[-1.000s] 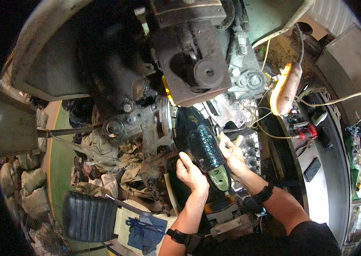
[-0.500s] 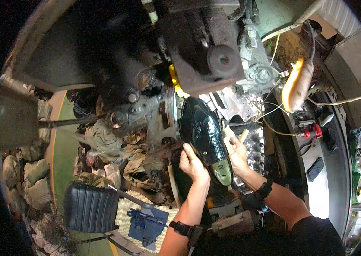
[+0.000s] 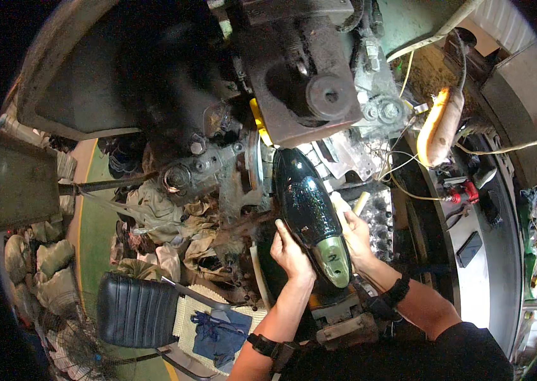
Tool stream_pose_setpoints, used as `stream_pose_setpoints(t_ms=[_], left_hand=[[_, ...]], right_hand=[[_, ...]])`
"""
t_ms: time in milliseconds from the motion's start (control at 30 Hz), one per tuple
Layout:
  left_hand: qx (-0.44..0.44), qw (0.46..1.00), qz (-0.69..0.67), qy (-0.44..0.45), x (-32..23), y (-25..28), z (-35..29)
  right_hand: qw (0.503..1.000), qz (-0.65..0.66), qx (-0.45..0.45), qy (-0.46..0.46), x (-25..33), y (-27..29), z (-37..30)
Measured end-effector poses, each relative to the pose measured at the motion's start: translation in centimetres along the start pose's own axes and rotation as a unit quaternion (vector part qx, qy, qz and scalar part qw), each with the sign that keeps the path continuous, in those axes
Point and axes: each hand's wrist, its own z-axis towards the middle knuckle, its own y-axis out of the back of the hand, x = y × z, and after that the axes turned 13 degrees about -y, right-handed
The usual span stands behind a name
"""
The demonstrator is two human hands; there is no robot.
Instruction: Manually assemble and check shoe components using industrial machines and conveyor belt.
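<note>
Between my hands is a glossy black shoe upper (image 3: 303,197) on a green shoe last (image 3: 333,260), its far end close under the machine's dark metal head (image 3: 306,82). My left hand (image 3: 292,253) is closed on the left flank of it, thumb pointing up along the side. On the opposite side my right hand (image 3: 353,233) grips it, with the fingers partly hidden behind the upper. The bare end of the last, bearing a dark mark and a small hole, tilts toward me.
A lit lamp (image 3: 440,127) hangs at the right among loose cables. Beyond it, a red tool (image 3: 465,192) and a phone (image 3: 469,248) lie on a bench. Lower left stands a black chair (image 3: 136,309) with blue cloth on its seat. Cloth bundles (image 3: 154,209) are heaped beside the machine.
The shoe upper and last have swung slightly to the right and come a little toward me. Both hands moved with it, keeping their hold.
</note>
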Motion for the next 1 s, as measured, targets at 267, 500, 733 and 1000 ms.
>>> stream_pose_setpoints(t_ms=[267, 500, 733, 1000], left_hand=[[0.016, 0.999, -0.009, 0.040, 0.7, 0.5, 1.1], [-0.096, 0.981, 0.142, -0.092, 0.1, 14.7, 5.9], [0.096, 0.993, 0.013, 0.068, -1.2, 5.8, 2.6], [0.057, 0.947, -0.245, 0.199, -1.2, 0.6, 1.0]], right_hand=[[1.000, -0.007, -0.010, -0.002, 0.6, -0.3, -0.1], [0.983, -0.038, 0.031, -0.176, 5.3, 1.1, -4.5], [0.978, 0.115, 0.102, -0.143, 2.6, -0.4, 1.2], [0.995, 0.062, 0.033, -0.078, 2.7, -1.8, -0.2]])
